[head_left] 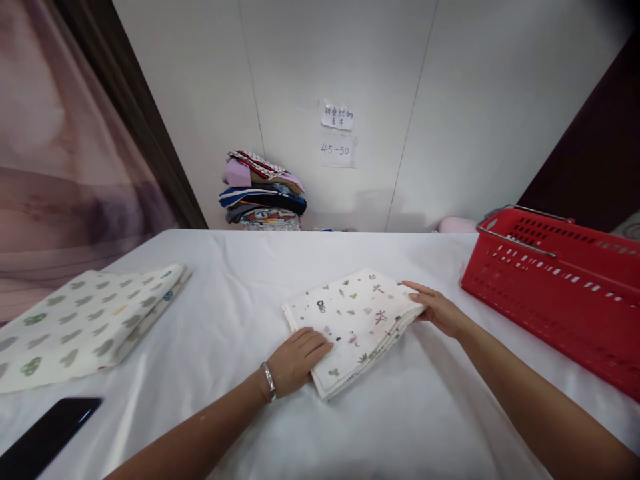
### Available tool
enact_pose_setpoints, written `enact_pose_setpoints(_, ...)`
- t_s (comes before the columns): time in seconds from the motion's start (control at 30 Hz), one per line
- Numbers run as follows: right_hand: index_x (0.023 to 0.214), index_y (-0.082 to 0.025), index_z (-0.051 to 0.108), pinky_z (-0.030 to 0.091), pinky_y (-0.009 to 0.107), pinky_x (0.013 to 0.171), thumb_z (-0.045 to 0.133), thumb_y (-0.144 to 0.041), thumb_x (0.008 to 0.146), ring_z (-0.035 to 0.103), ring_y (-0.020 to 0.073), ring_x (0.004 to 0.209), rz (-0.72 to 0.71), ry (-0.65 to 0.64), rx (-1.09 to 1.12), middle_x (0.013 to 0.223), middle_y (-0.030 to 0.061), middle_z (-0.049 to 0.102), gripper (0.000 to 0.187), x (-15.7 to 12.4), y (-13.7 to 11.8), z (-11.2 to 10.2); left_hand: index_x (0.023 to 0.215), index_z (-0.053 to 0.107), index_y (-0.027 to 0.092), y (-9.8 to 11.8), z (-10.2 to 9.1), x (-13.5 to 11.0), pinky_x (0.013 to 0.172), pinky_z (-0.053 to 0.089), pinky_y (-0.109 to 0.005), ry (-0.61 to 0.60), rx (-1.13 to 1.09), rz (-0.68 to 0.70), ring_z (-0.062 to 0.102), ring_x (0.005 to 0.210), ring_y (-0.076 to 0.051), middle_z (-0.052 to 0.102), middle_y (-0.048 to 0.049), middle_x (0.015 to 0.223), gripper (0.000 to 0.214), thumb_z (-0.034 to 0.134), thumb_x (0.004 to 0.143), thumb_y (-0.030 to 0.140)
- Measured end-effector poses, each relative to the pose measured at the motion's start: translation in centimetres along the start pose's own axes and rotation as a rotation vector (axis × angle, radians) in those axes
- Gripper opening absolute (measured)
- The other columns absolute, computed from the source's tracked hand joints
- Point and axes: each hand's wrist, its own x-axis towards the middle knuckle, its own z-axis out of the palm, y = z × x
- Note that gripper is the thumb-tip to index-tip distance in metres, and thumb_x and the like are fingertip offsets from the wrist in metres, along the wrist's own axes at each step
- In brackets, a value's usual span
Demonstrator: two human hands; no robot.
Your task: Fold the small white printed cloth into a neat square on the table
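Observation:
A folded white cloth (357,313), printed with small palm trees, plants and a pink bird, is between my hands over the middle of the table. My left hand (300,359), with a silver bracelet at the wrist, grips its near left edge. Those fingers lie over the top of the fabric, and the thumb is hidden. At the right corner my right hand (436,309) pinches the folded layers, which are tilted up a little there. Several layers show along the front edge of the cloth.
Another folded cloth (80,320), with cloud-like shapes, lies at left beside a dark phone (47,437). A red plastic basket (555,293) with metal handles stands at right. Behind the white-covered table (240,287), stacked fabrics (264,193) rest against the wall below paper labels (339,150).

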Motion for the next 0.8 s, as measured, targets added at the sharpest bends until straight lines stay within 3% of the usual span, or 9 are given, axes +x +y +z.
enact_pose_setpoints(0.1, 0.123, -0.023, 0.052, 0.053, 0.032, 0.061, 0.064, -0.032, 0.072, 0.058, 0.0147, 0.066, -0.013, 0.021, -0.077, 0.082, 0.0021, 0.066, 0.053, -0.5, -0.8, -0.1, 0.125, 0.037, 0.018, 0.1, 0.2, 0.1, 0.088, 0.044, -0.041, 0.095, -0.028, -0.011, 0.056, 0.098, -0.021, 0.061, -0.0107, 0.104, 0.050, 0.045, 0.076, 0.010)
enact_pose_setpoints(0.2, 0.123, -0.021, 0.052, 0.053, 0.032, 0.058, 0.064, -0.036, 0.071, 0.058, 0.0150, 0.063, -0.056, 0.063, -0.144, 0.082, 0.0040, 0.066, 0.055, -1.6, -2.3, -0.5, 0.122, 0.040, 0.020, 0.9, -0.9, 0.4, 0.083, 0.047, -0.038, 0.157, -0.121, -0.056, 0.057, 0.095, -0.020, 0.062, -0.0092, 0.103, 0.046, 0.046, 0.078, 0.011)
enact_pose_setpoints(0.3, 0.115, -0.018, 0.059, 0.051, 0.029, 0.052, 0.062, -0.041, 0.072, 0.058, 0.0160, 0.062, -0.118, 0.119, -0.204, 0.082, 0.0075, 0.066, 0.049, -3.5, -4.8, -1.2, 0.116, 0.048, 0.021, 2.7, -3.9, 1.6, 0.081, 0.049, -0.035, 0.194, -0.306, -0.156, 0.059, 0.092, -0.019, 0.063, -0.0079, 0.102, 0.038, 0.051, 0.078, 0.018)
enact_pose_setpoints(0.4, 0.096, -0.017, 0.066, 0.048, 0.027, 0.051, 0.056, -0.047, 0.075, 0.059, 0.0167, 0.061, -0.171, 0.150, -0.225, 0.079, 0.0095, 0.067, 0.038, -6.1, -8.5, -1.9, 0.105, 0.058, 0.020, 4.9, -7.8, 3.5, 0.072, 0.051, -0.028, 0.202, -0.615, -0.357, 0.061, 0.082, -0.017, 0.066, -0.0059, 0.095, 0.029, 0.056, 0.076, 0.025)
enact_pose_setpoints(0.47, 0.087, -0.017, 0.066, 0.046, 0.028, 0.052, 0.040, -0.055, 0.082, 0.059, 0.0156, 0.059, -0.194, 0.133, -0.204, 0.073, 0.0097, 0.066, 0.046, -7.4, -11.3, -2.3, 0.096, 0.063, 0.020, 6.0, -9.8, 4.7, 0.073, 0.051, -0.029, 0.238, -0.793, -0.483, 0.061, 0.080, -0.018, 0.067, -0.0045, 0.089, 0.025, 0.060, 0.073, 0.029)
enact_pose_setpoints(0.53, 0.078, -0.016, 0.064, 0.043, 0.029, 0.053, 0.020, -0.058, 0.087, 0.056, 0.0124, 0.052, -0.189, 0.096, -0.196, 0.063, 0.0090, 0.063, 0.062, -7.7, -13.5, -2.5, 0.095, 0.065, 0.019, 6.2, -10.7, 5.5, 0.079, 0.050, -0.032, 0.281, -0.961, -0.615, 0.061, 0.084, -0.021, 0.068, -0.0039, 0.087, 0.026, 0.061, 0.071, 0.031)
enact_pose_setpoints(0.6, 0.070, -0.014, 0.061, 0.043, 0.030, 0.055, 0.014, -0.058, 0.088, 0.056, 0.0113, 0.050, -0.126, 0.059, -0.220, 0.058, 0.0085, 0.061, 0.067, -6.4, -14.4, -2.4, 0.097, 0.065, 0.017, 5.5, -10.1, 5.6, 0.082, 0.048, -0.034, 0.339, -1.152, -0.766, 0.060, 0.088, -0.023, 0.068, -0.0051, 0.088, 0.030, 0.061, 0.071, 0.031)
enact_pose_setpoints(0.67, 0.068, -0.014, 0.060, 0.046, 0.029, 0.059, 0.025, -0.057, 0.087, 0.060, 0.0144, 0.056, -0.005, 0.035, -0.267, 0.063, 0.0101, 0.063, 0.059, -3.5, -13.4, -1.8, 0.101, 0.063, 0.014, 3.9, -8.4, 5.1, 0.080, 0.047, -0.034, 0.381, -1.362, -0.923, 0.061, 0.089, -0.024, 0.068, -0.0072, 0.091, 0.036, 0.062, 0.070, 0.032)
enact_pose_setpoints(0.8, 0.080, -0.014, 0.059, 0.050, 0.027, 0.061, 0.043, -0.049, 0.084, 0.063, 0.0180, 0.072, 0.182, -0.016, -0.271, 0.083, 0.0130, 0.067, 0.039, 3.5, -6.9, 0.5, 0.099, 0.061, 0.011, -0.2, -4.2, 3.2, 0.072, 0.048, -0.030, 0.270, -1.602, -1.313, 0.062, 0.082, -0.022, 0.068, -0.0093, 0.089, 0.043, 0.068, 0.063, 0.033)
